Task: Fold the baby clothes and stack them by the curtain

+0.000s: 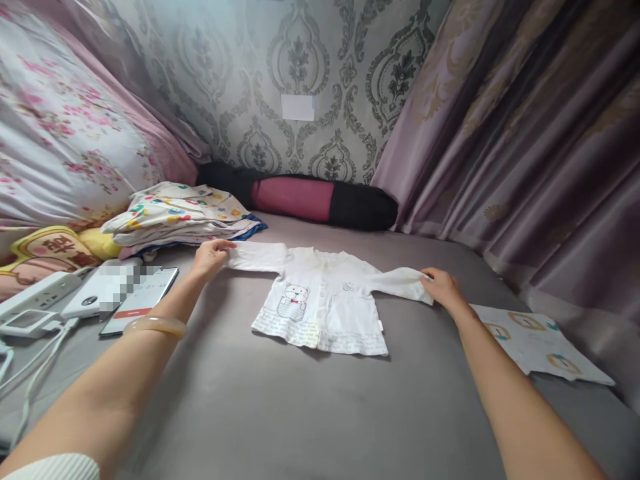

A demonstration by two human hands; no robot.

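A small white baby shirt (345, 313) with a bear print and a buttoned front lies spread on the grey sheet (300, 413). Its sleeves stretch out to both sides. At the end of the left-lying sleeve, my left hand (213, 259) pinches the cuff between thumb and fingers. My right hand (443, 288) grips the other cuff, and that sleeve bends slightly downward. The hem lies toward me, mostly flat.
Folded clothes (180, 217) are piled at the back left, near a yellow cushion (55, 250). A phone (145, 303), a white power bank (95, 293) and a power strip (45, 293) with cables lie left. A printed white cloth (545, 343) is at right; a black-and-maroon bolster (295, 198) lies along the wall.
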